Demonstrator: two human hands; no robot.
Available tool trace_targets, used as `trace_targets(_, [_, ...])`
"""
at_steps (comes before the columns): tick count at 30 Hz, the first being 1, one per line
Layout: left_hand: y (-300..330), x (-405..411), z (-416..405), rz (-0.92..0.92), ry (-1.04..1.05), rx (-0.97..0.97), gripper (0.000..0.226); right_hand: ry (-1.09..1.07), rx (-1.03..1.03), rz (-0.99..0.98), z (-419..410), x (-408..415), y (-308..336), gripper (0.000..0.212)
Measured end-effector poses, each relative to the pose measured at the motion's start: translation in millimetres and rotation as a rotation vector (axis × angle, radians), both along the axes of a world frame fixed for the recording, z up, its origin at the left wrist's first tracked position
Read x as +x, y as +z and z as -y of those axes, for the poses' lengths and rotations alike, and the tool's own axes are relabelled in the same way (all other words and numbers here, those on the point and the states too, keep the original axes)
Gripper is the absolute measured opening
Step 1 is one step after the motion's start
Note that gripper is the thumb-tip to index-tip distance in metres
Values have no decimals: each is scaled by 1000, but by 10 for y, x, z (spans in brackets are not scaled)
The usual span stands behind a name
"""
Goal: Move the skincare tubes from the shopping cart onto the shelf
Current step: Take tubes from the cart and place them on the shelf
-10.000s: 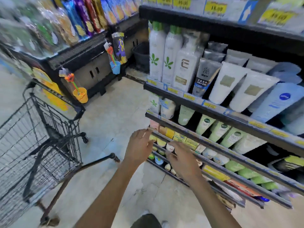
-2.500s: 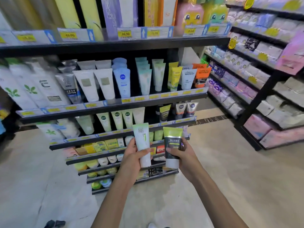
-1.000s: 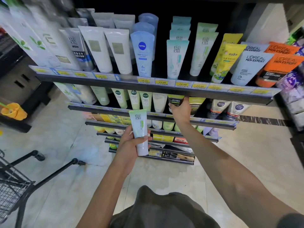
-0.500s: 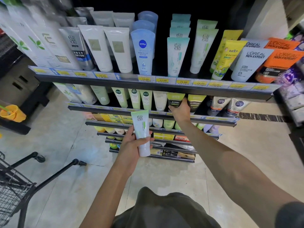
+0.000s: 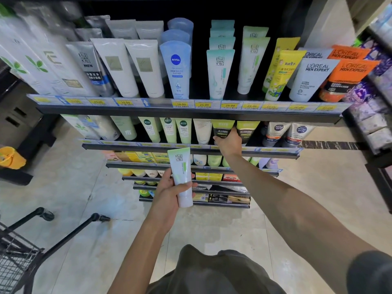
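The right hand (image 5: 228,143) grips a green-and-black tube (image 5: 222,129) at the second shelf's front edge (image 5: 148,147), nearly placed, while the left hand (image 5: 169,190) holds a pale green tube (image 5: 181,177) (unshelved) near the shopping cart (image 5: 14,262)

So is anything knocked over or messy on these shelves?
Nothing stands out. The tubes on the top shelf and the second shelf stand in tidy rows, caps down. The left hand holds a pale green tube upright, and the right hand holds a green-and-black tube on the second shelf.
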State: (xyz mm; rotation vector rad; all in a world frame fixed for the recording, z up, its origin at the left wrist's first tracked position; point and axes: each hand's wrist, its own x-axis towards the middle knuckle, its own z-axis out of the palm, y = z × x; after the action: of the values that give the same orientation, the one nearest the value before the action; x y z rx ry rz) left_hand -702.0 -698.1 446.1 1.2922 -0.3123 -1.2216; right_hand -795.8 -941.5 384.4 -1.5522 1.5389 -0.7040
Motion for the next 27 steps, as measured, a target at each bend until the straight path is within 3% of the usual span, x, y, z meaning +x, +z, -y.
trace_targets(17, [-45, -41, 40, -16, -63, 3, 57, 7, 9, -110, -57, -50, 40, 42])
trace_targets(27, [-34, -78, -31, -30, -71, 1, 59, -31, -46, -61, -339, -139, 61, 33])
